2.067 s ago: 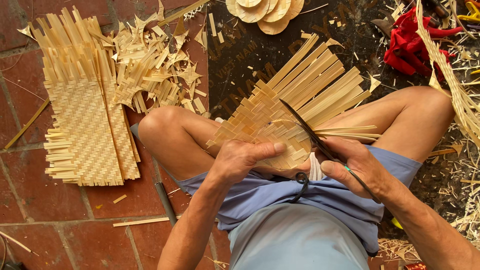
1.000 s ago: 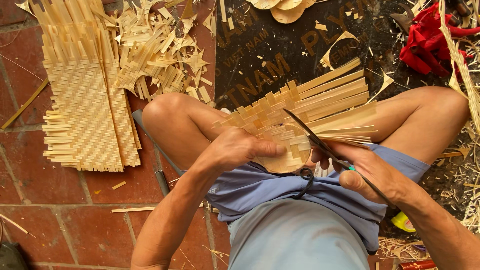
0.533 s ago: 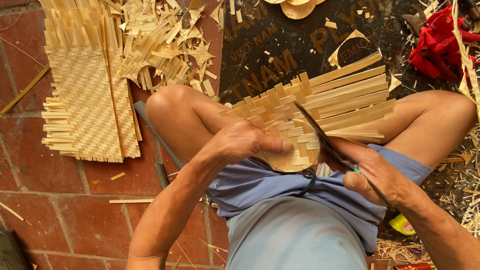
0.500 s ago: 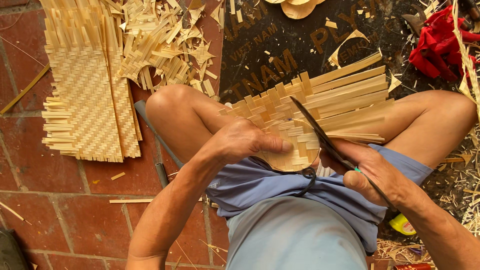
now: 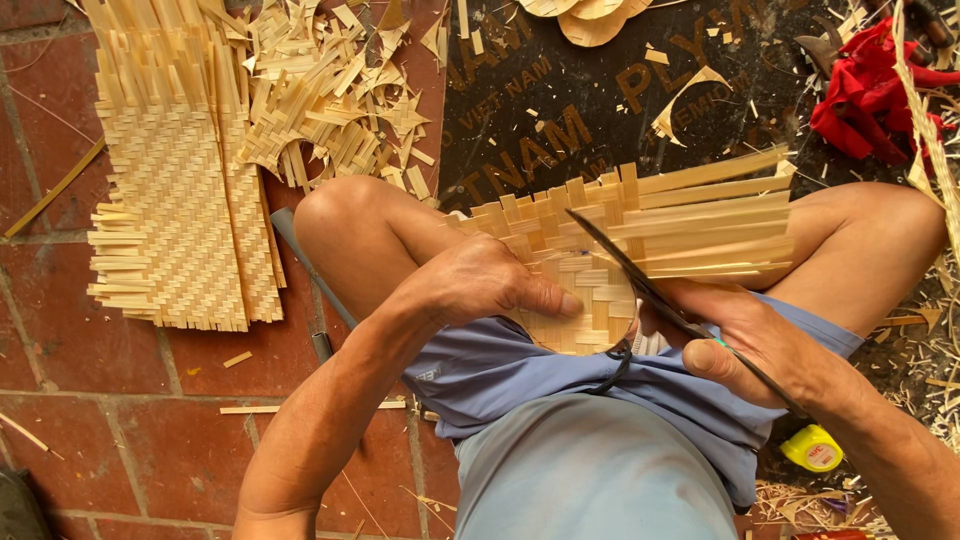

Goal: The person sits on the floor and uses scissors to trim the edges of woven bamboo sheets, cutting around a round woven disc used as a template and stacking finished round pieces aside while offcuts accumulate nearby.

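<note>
Person sits on the floor, knees spread, pale woven bamboo-strip mat piece [image 5: 600, 250] across the lap, loose strip ends fanning out to the right over the right thigh.

Left hand [image 5: 480, 285] lies on the near-left part of that piece, fingers wrapped over the edge, thumb pressed flat on the weave: closed grip on it.

Right hand [image 5: 750, 335] is closed around the handles of long dark-bladed scissors [image 5: 640, 275]; blades point far-left, across the top of the weave (can't tell how far the blades are parted).

Floor: red-brown square brick tiles [image 5: 90, 400] with pale grout lines on the left and near side. Under the far side of the legs, a dark printed sheet [image 5: 560, 110] with faded gold lettering.

On the tiles, left: a large flat woven bamboo mat [image 5: 180, 220], unwoven strips sticking out at its far end. Just right of it, a heap of cut bamboo offcuts [image 5: 330, 110], spilling toward the dark sheet.

Far right: crumpled red cloth [image 5: 860, 100]. Right edge: bamboo shavings and litter [image 5: 930, 350]. Near right, beside the right forearm: small yellow round tape measure [image 5: 812, 448]. A thin grey rod [image 5: 305, 270] runs under the left thigh. Stacked curved bamboo pieces [image 5: 590, 15] at the far edge.
</note>
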